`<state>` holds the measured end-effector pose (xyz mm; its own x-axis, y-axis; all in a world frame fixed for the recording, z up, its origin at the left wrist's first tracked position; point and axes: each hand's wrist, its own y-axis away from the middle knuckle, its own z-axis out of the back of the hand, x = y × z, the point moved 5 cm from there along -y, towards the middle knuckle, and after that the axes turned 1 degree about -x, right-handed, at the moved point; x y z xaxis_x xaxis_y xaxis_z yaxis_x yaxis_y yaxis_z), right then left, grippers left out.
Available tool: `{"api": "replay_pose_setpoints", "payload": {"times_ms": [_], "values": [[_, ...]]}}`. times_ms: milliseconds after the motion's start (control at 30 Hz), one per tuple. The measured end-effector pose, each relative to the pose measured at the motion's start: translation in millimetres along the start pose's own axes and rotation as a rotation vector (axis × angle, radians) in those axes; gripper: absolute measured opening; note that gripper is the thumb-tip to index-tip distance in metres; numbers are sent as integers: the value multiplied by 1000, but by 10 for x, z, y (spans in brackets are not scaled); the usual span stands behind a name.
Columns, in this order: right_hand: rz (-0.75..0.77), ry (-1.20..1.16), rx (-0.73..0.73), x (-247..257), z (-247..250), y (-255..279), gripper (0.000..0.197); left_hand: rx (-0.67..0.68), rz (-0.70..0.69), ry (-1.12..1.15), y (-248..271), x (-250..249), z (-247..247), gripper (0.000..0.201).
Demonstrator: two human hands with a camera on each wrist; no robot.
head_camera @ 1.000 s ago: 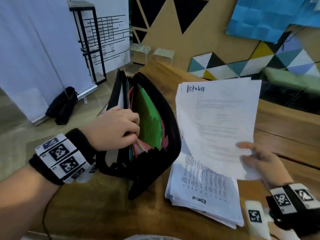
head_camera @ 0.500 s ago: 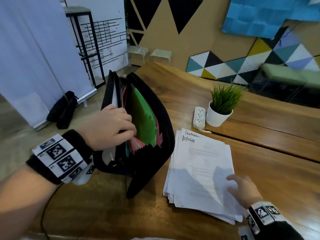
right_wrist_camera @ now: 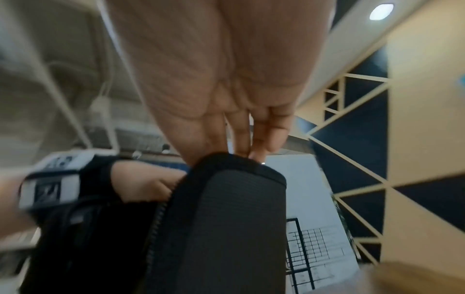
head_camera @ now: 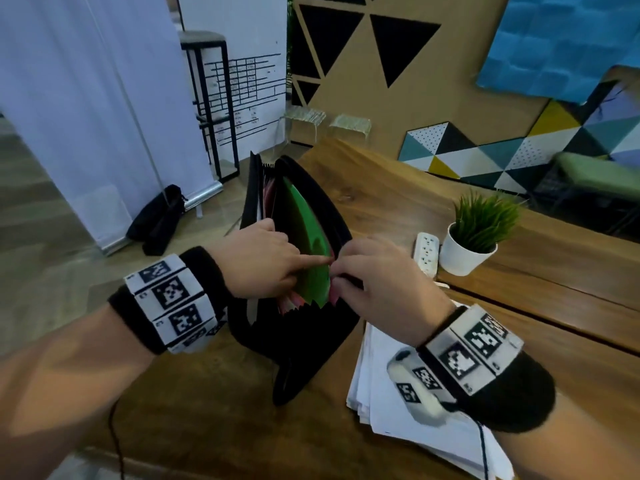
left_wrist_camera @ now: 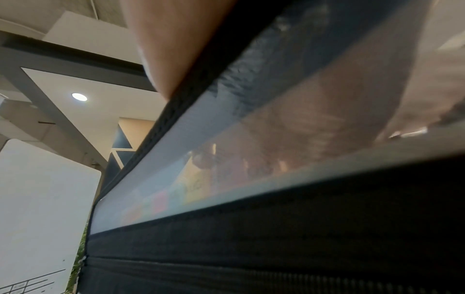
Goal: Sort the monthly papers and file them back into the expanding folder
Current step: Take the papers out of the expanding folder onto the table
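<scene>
The folder [head_camera: 304, 306] stands open on the surface [head_camera: 398, 202], soft-walled and likely to sag if released. The left grip [head_camera: 258, 263] is inside its mouth, forefinger stretched onto the green divider [head_camera: 310, 258]; whether its other fingers grasp anything I cannot tell. The right grip [head_camera: 377, 289] is curled over the near rim, pinching it. The papers [head_camera: 388, 403], thin, limp and probably slippery, lie just behind the right wrist; best taken by an edge.

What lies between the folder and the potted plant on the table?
In the head view, a white power strip lies between the folder and the plant, close beside the plant's pot; the right hand overlaps the folder's side.
</scene>
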<state>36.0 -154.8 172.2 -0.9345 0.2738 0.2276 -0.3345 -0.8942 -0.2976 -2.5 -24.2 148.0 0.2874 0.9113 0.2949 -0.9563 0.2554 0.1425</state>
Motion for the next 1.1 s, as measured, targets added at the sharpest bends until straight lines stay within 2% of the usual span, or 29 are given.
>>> {"api": "replay_pose_setpoints", "payload": {"times_ms": [67, 167, 267, 367, 467, 567, 667, 833, 933, 1033, 1100], "values": [[27, 189, 126, -9, -106, -89, 26, 8, 13, 7, -3, 33, -34, 54], [59, 330, 208, 28, -94, -151, 8, -28, 37, 39, -8, 71, -56, 51], [107, 421, 384, 60, -108, -179, 22, -59, 47, 71, -3, 94, -79, 41], [70, 512, 482, 26, -154, -242, 21, -56, 28, 93, -18, 73, -58, 36], [-120, 563, 622, -100, -267, -325, 28, -79, -7, 124, -45, 34, -34, 35], [-358, 575, 728, -241, -374, -375, 48, -209, -7, 243, -14, 47, -31, 46], [-463, 473, 719, -298, -440, -423, 51, -285, 16, 314, 8, 71, -70, 55], [-520, 335, 651, -214, -530, -530, 22, -356, 47, 340, -4, 65, -101, 47], [-488, 262, 635, -183, -635, -561, 14, -413, 41, 356, 20, 73, -90, 39], [-534, 117, 603, -233, -637, -543, 40, -464, 77, 350, 76, 93, -111, 31], [-540, 8, 494, -265, -485, -547, 59, -495, 115, 367, 123, 118, -138, 31]]}}
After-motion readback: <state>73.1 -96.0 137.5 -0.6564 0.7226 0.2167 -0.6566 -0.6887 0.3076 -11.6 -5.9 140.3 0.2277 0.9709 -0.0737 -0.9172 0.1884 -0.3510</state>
